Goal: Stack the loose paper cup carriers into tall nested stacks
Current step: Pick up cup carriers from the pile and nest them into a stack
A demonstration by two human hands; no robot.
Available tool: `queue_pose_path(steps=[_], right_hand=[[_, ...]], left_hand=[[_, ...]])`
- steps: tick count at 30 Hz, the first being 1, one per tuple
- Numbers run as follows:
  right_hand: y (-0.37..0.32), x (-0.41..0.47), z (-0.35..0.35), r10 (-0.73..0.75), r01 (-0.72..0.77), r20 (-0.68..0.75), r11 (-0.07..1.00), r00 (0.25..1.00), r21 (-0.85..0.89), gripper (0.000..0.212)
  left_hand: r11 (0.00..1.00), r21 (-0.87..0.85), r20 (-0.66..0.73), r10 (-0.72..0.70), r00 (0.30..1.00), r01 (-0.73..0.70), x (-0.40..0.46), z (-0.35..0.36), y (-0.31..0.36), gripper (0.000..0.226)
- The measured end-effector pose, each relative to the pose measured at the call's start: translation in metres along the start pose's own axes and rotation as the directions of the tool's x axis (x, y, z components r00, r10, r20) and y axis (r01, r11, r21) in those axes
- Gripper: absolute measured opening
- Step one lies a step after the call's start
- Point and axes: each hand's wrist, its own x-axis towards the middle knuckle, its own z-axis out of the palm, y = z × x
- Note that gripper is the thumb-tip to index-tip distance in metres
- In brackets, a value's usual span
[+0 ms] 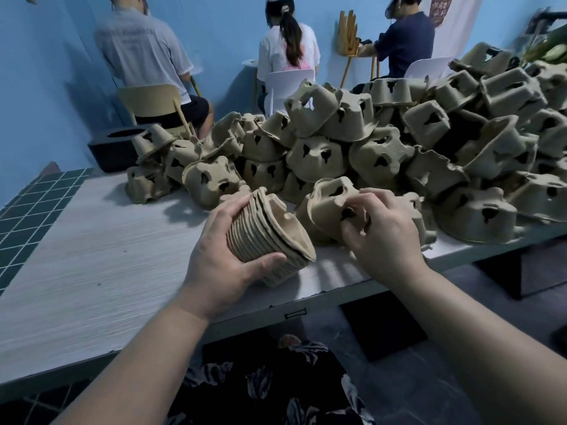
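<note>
A big heap of loose brown pulp cup carriers covers the right and back of the pale wooden table. My left hand grips a nested stack of carriers, tilted on its side just above the table near the front edge, its open end facing right. My right hand pinches a single loose carrier at the front of the heap, right beside the stack's open end.
A black box sits at the table's far left corner. Three people sit on chairs with their backs to me by the blue wall. The floor on the left has dark green tiles. Dark boxes stand under the table.
</note>
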Motion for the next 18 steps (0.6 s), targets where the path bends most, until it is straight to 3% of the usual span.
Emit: queue_pose_path(steps=[6, 11, 13, 18], right_hand=[[-0.004, 0.018, -0.008, 0.041, -0.017, 0.206, 0.993, 0.978, -0.117, 0.081], [-0.006, 0.024, -0.009, 0.005, 0.066, 0.294, 0.971, 0.956, -0.230, 0.084], [-0.008, 0.018, -0.010, -0.016, 0.060, 0.263, 0.985, 0.965, -0.161, 0.084], [-0.009, -0.002, -0.009, -0.065, 0.038, 0.125, 0.978, 0.990, 0.206, 0.081]], left_hand=[[1.000, 0.022, 0.012, -0.004, 1.000, 0.003, 0.000, 0.000, 0.001, 0.097], [1.000, 0.021, -0.006, 0.000, 1.000, 0.000, -0.002, 0.000, 0.001, 0.089], [1.000, 0.011, -0.020, -0.003, 1.000, 0.003, -0.003, -0.001, 0.002, 0.086], [1.000, 0.001, -0.036, -0.007, 0.999, 0.007, -0.004, -0.001, 0.001, 0.088]])
